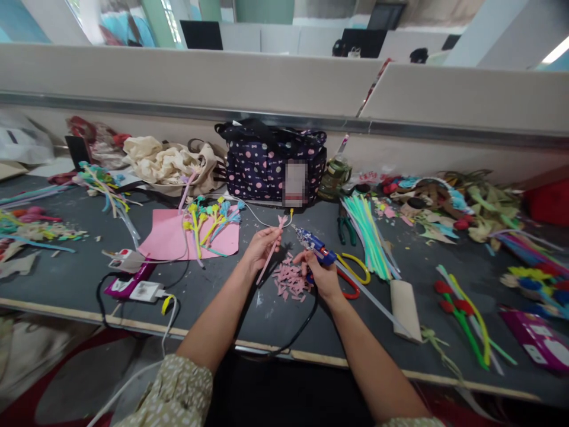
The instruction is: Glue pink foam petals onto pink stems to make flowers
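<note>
1. Before us, a pale partition point(200, 77) stands behind a dark tabletop point(275, 323).
2. Our left hand point(260, 248) has thumb and fingertips together, pinching one pink stem point(267, 263) just below its flared top, with the lower end slanting toward us.
3. Our right hand point(323, 276) curls around the handle of one blue glue gun point(322, 254); we cannot tell whether a finger presses the trigger. The nozzle points at the stem's top, near but apart.
4. We see the front edge point(320, 359) beneath our forearms. Bare tabletop lies between it and the pink pieces point(290, 279), crossed by one black cable point(306, 321).
5. On our right, one yellow loop point(368, 274) and one red loop point(355, 294) crowd the right hand.
6. We count one patterned bag point(258, 169), one pair of pliers point(345, 228) and one pink sheet point(164, 234); the pink pieces are too many to count.
</note>
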{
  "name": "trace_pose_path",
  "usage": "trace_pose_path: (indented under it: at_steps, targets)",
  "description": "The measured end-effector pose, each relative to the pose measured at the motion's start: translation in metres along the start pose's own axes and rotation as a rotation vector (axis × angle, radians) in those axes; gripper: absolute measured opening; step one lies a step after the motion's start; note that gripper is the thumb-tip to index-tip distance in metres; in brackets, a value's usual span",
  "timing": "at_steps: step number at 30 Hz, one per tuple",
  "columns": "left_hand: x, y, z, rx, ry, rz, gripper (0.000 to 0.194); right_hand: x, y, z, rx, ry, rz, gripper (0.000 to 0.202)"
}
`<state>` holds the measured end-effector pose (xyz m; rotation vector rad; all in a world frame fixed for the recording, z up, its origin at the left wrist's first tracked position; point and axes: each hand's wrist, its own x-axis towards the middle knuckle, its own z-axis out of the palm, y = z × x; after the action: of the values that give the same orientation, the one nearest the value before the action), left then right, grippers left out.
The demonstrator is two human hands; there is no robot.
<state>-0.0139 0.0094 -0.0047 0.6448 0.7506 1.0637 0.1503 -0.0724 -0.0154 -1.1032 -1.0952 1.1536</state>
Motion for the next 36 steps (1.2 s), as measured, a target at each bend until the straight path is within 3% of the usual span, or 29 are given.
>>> trace_pose_path:
  at_steps: [7, 21, 30, 36]
  targets:
    - [-0.0009, -0.003, -0.0003, 0.014, -0.078, 0.031, 0.041, 0.0006, 0.0, -0.0011, -0.065, 0.009, 0.005, 0.043]
    - [-0.0017, 0.001, 0.0001, 0.026, 0.016, 0.031, 0.027, -0.0036, -0.0084, 0.0029, -0.031, 0.027, 0.045, 0.045]
    - [-0.0021, -0.0011, 0.0019, 0.063, -0.023, 0.004, 0.042, -0.0025, -0.0033, 0.0009, -0.046, 0.021, 0.045, 0.043]
    - [-0.0029, 0.0001, 0.0012, 0.098, -0.035, -0.014, 0.033, -0.0033, -0.0036, 0.0018, -0.059, 0.022, 0.035, 0.044]
